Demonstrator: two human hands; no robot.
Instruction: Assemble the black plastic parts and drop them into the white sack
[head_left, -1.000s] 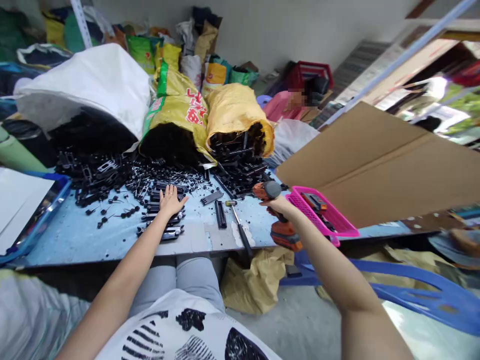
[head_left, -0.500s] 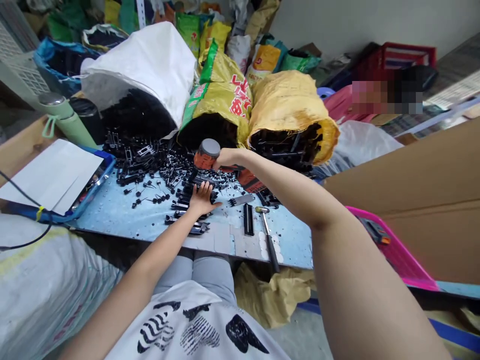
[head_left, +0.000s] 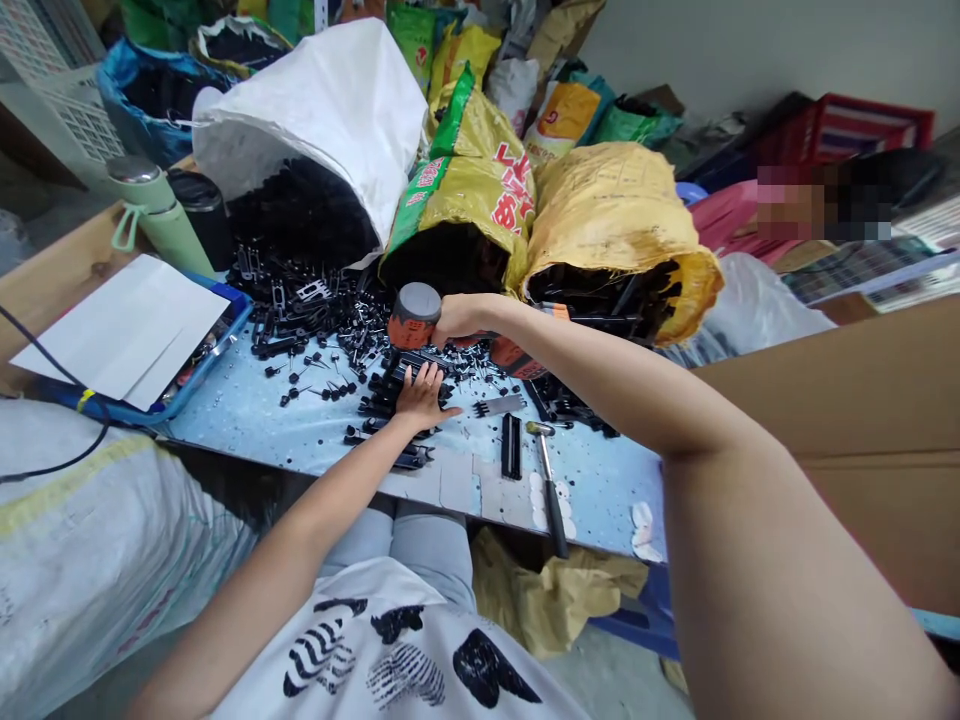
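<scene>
My right hand (head_left: 459, 318) is wrapped round an orange and grey cordless drill (head_left: 414, 318), held over the far end of a row of long black plastic parts (head_left: 390, 405). The drill's tip is pointed down at the parts; exactly where it touches I cannot tell. My left hand (head_left: 422, 396) lies with fingers spread on that row, pressing on the parts beside the drill. Right of it are a grey toothed piece (head_left: 499, 405), a single black part (head_left: 511, 446) and a small hammer (head_left: 551, 490).
Behind the row lie heaps of small black pieces (head_left: 352, 325). A white sack (head_left: 330, 100), a green-yellow sack (head_left: 469, 190) and a yellow sack (head_left: 622, 210) lean at the back. A blue tray (head_left: 176, 405) and green flask (head_left: 157, 215) stand left; cardboard (head_left: 847, 400) rises right. Another person's pink sleeve (head_left: 724, 215) shows beyond.
The camera view has shifted, so the bench and sacks sit farther right. My left hand stays on the row and my right hand keeps hold of the drill, both nearly still.
</scene>
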